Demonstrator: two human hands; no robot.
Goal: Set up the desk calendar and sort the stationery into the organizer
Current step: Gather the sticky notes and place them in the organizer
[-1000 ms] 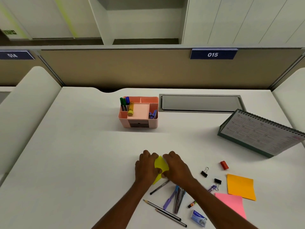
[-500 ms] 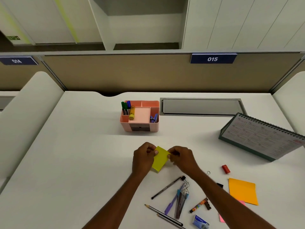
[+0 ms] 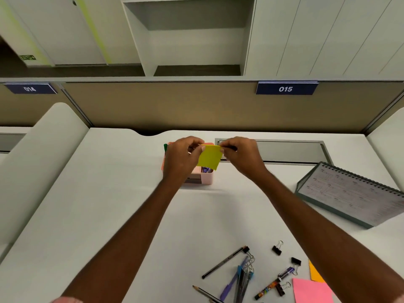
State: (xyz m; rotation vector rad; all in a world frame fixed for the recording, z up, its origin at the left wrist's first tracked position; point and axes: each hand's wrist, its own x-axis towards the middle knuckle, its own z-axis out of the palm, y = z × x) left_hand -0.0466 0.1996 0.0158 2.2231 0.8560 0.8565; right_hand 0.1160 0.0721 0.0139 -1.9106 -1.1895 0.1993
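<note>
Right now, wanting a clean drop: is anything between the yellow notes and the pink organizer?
Nothing visible. The left hand and right hand pinch the yellow notes just over the pink organizer, though they hide most compartments.

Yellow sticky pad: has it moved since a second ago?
Yes. The yellow sticky pad moved from beside the loose pens toward the partition; left hand and right hand pinch it over the pink organizer.

A: Paper colours?
B: Sticky note [image 3: 208, 157] yellow, plus pink pad [image 3: 310, 290], orange pad [image 3: 314, 274].
A: Rest?
B: Organizer [image 3: 204, 178] pink, table [image 3: 109, 193] white, calendar [image 3: 349, 193] frame grey-green, binder clips [image 3: 277, 250] black, marker [image 3: 267, 289] multicolour-patterned.
</note>
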